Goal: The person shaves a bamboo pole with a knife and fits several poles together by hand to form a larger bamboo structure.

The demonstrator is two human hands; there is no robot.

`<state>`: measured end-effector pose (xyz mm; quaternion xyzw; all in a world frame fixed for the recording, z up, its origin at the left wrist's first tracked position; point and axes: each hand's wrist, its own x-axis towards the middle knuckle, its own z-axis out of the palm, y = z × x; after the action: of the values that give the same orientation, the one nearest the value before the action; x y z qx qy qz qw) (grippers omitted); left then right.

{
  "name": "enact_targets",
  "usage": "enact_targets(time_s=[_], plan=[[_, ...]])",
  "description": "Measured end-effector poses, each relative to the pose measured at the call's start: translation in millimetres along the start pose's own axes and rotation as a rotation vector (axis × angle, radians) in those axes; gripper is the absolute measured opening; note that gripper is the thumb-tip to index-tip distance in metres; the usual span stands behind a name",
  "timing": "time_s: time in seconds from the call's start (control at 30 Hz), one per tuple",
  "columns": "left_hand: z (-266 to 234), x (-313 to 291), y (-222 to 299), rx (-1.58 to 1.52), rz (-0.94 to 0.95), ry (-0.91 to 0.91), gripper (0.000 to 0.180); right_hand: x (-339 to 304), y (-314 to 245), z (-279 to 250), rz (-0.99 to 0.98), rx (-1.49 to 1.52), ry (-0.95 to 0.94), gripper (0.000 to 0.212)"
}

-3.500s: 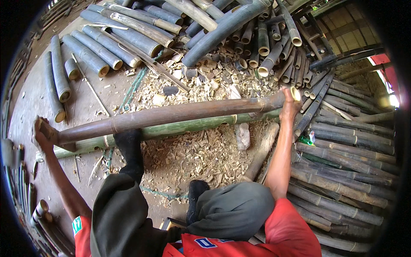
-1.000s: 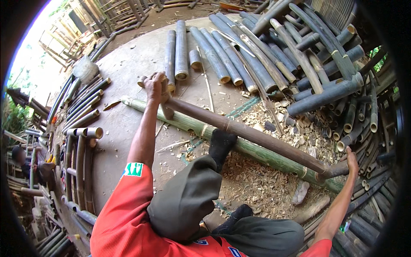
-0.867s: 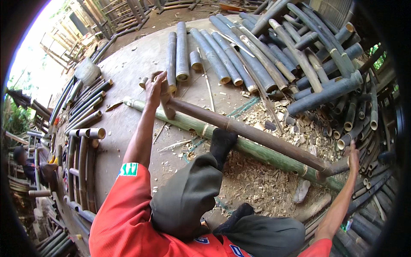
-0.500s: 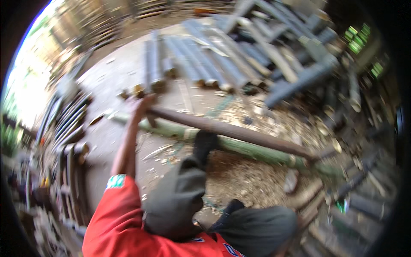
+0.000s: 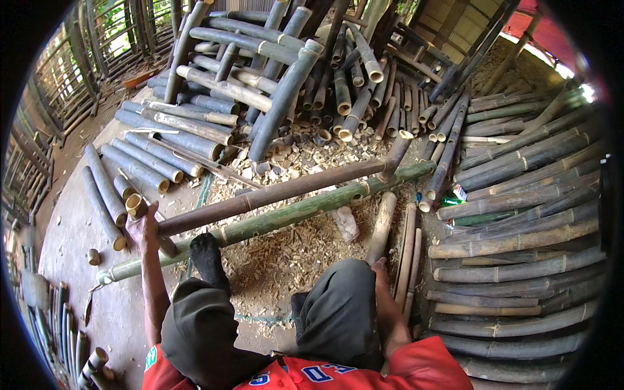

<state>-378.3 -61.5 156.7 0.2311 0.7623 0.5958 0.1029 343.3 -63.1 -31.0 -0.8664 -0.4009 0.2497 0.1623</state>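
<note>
My left hand [image 5: 142, 229] is wrapped round a short bamboo post [image 5: 136, 205] at the left end of a long brown bamboo pole [image 5: 273, 195]. Another short post [image 5: 395, 156] crosses the pole's right end. Below and alongside runs a green bamboo pole [image 5: 292, 216] on the ground, my dark-covered foot [image 5: 207, 255] against it. Beside my right knee, my right hand [image 5: 379, 265] is closed on the near end of a thick, pale-brown bamboo stick [image 5: 382, 227]. The knee partly hides those fingers.
Wood chips [image 5: 279, 273] cover the ground between my legs, with a pale block [image 5: 346, 224] among them. Cut dark bamboo lengths [image 5: 156, 140] lie at far left. Long bamboo poles [image 5: 520, 273] are stacked to the right. A bamboo frame [image 5: 286, 97] leans at the back.
My view has swung to the right, bringing my right hand and the stick it holds into sight. My left hand stays at the brown pole's left end.
</note>
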Motion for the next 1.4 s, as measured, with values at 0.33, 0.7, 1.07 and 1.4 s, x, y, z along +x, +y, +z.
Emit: enact_targets(time_s=[0.33,0.7,1.07,1.4], plan=[[-35.8,31.3,-53.1,0.258,-0.069,-0.404,0.033,-81.9,-53.0,-82.6,-0.199,0.541,-0.293,0.073],[-1.3,56.0,-79.9,-0.03,0.007,-0.462,0.033,-191.4,-367.1,-139.3,-0.592,0.538,-0.609,0.076],[2.5,70.4,-108.7,0.157,0.134,-0.428,0.013,-343.2,-532.7,104.7,-0.735,0.266,-1.434,0.077],[-15.8,68.3,-102.8,0.156,-0.015,-0.361,0.023,-342.3,-544.2,123.7,-1.073,0.286,-1.029,0.085]])
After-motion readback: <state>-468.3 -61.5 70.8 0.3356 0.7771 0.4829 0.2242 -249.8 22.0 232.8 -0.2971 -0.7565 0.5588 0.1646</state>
